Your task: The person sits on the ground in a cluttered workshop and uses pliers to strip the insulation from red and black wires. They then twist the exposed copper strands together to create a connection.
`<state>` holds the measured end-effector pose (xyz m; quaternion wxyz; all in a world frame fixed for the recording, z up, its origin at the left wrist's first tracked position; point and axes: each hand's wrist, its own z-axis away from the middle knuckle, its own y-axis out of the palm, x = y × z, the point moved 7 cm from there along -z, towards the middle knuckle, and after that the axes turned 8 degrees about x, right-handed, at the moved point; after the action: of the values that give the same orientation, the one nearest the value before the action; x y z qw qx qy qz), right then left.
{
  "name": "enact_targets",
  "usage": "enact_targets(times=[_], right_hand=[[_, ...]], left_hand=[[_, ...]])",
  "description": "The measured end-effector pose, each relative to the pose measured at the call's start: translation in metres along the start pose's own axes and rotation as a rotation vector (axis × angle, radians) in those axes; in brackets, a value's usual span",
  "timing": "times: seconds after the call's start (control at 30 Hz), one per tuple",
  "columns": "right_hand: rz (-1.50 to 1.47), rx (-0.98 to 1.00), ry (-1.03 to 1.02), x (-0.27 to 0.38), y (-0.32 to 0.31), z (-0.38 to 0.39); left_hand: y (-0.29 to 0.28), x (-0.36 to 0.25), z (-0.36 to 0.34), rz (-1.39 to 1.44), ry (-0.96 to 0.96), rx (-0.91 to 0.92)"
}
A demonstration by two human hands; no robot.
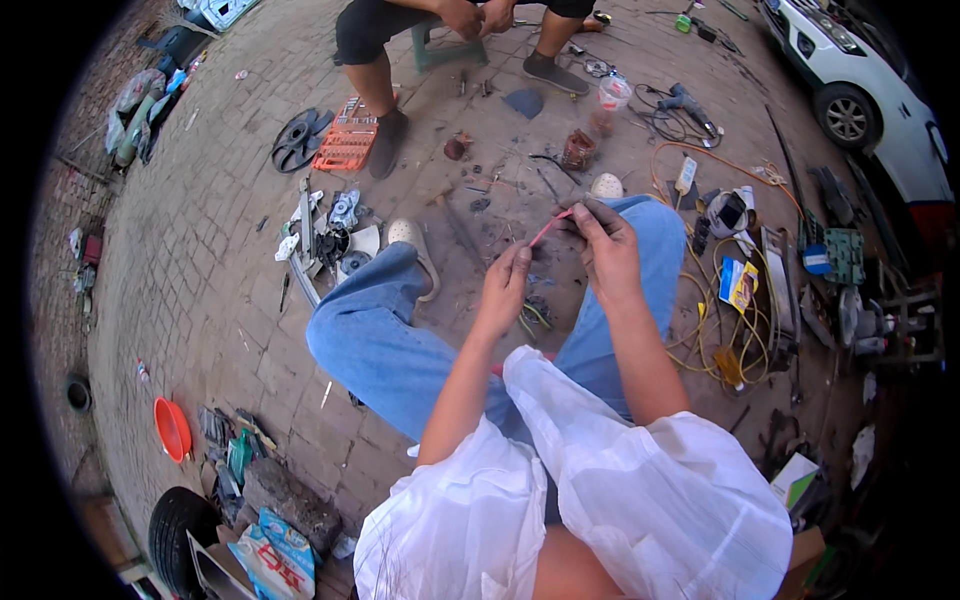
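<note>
A thin red strip or wire (548,230) is stretched between my two hands over the ground, above my bent knees. My left hand (507,283) pinches its lower end between thumb and fingers. The upper end is gripped by my right hand (610,250), whose fingertips are dark with dirt. Beneath them on the bricks lies a pair of pliers (535,318) with yellow-green handles, partly in shadow. A hammer (460,225) rests just beyond my left hand. Past my right hand stand a copper-coloured wire coil (578,150) and a smaller reddish coil (456,148).
Opposite me a person sits on a green stool (450,50), beside an orange socket set case (346,140) and a black fan (300,140). To the right are a heat gun (690,110), tangled yellow cable (700,335) and a white car (850,80). A red basin (173,430) stands left.
</note>
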<state>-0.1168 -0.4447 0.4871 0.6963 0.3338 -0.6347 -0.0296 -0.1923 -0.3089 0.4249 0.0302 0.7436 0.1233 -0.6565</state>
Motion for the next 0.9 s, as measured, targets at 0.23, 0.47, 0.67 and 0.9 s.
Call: enact_targets(times=[0.23, 0.47, 0.67, 0.9], right_hand=[[0.049, 0.187, -0.021, 0.016, 0.025, 0.0], [0.233, 0.267, -0.2, 0.049, 0.048, 0.007], [0.204, 0.144, -0.174, 0.054, 0.054, -0.014], [-0.043, 0.213, 0.211, -0.005, 0.043, -0.069]], left_hand=[[0.015, -0.003, 0.025, 0.529, -0.238, 0.064], [0.01, -0.03, 0.031, 0.391, -0.126, 0.003], [0.003, -0.068, 0.029, 0.12, 0.051, -0.129], [0.005, -0.046, 0.018, 0.064, 0.063, -0.184]])
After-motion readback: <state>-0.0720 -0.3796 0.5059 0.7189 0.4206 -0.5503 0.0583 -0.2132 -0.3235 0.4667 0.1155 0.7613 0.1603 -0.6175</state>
